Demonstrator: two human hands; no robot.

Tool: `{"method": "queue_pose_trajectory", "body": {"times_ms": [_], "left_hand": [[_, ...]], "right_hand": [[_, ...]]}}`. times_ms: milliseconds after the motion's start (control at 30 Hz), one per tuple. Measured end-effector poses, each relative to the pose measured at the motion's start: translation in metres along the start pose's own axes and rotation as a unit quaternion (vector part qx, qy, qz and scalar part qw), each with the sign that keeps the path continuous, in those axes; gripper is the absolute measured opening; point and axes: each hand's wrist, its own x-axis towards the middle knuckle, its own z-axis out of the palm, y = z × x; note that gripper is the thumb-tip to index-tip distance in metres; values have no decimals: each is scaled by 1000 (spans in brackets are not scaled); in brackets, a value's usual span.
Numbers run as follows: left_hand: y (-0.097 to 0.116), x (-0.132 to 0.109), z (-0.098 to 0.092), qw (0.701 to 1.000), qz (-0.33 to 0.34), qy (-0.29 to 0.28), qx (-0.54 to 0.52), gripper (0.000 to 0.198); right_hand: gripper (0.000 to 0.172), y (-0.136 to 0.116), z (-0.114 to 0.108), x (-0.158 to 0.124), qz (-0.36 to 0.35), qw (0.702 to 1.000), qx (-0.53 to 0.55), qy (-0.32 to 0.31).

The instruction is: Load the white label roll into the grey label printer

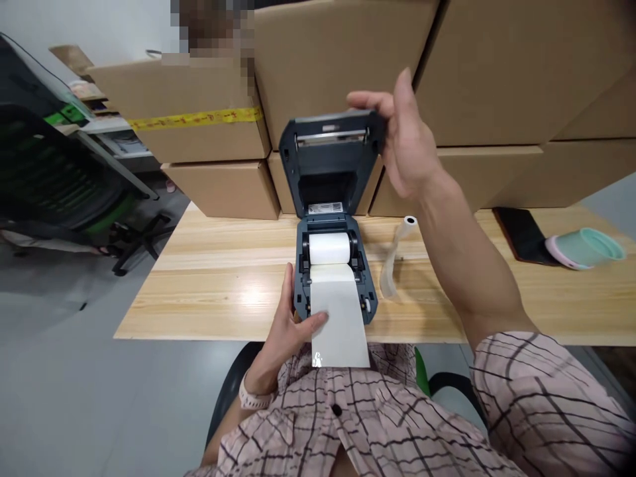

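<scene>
A dark grey label printer [368,291] stands at the front of the wooden table, its lid [370,165] raised. Inside lies a white label roll [329,248], and a white strip [340,331] runs from it over the printer's front, past the table edge. My left hand [291,324] is at the printer's left front side, thumb on the strip, the other fingers partly hidden beside and under the printer. My right hand [410,146] is at the lid's upper right corner, palm against it, thumb and a finger stretched apart.
Cardboard boxes [342,59] are stacked behind the printer. Right of it stands a thin roll with a curled strip [390,271]. Farther right are a dark phone [524,235] and a green-and-pink cup [583,248]. A black chair [59,172] is at left; a blurred person shows behind the boxes.
</scene>
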Motion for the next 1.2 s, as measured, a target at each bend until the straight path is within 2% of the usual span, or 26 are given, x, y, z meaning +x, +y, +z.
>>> {"method": "queue_pose_trajectory", "body": {"times_ms": [67,100,167,300,400,500,567,700,833,1000,1067,1100,1200], "left_hand": [[-8,3,-8,1000,21,10,-19,100],[-10,5,-13,999,39,20,-28,92],[-9,13,-19,993,96,58,-46,78],[7,27,-14,968,206,140,-42,68],[13,31,2,970,190,147,-24,71],[6,27,12,983,121,127,-50,72],[-1,24,12,985,99,124,-65,76],[-10,20,6,988,83,100,-78,83],[-11,23,8,985,117,101,-76,83],[-14,22,7,973,207,97,2,66],[-22,13,2,948,283,115,86,66],[-27,6,0,924,330,131,143,67],[-41,-16,-4,817,442,171,329,71]], "right_hand": [[81,-24,-4,-39,19,998,57,-37],[66,-37,-6,-63,-4,997,68,-27],[49,-57,-8,-114,-53,996,35,-61],[42,-69,-4,-196,-88,986,-81,-117],[35,-61,8,-226,-97,985,-121,-80],[31,-53,23,-240,-88,991,-98,-1],[29,-50,31,-246,-86,992,-87,36],[31,-44,38,-255,-86,991,-89,44],[32,-38,41,-254,-103,989,-85,67],[26,-36,44,-246,-115,986,-90,87],[25,-38,44,-246,-109,986,-86,88],[25,-38,44,-247,-106,987,-83,89],[27,-40,45,-250,-90,988,-76,95]]}}
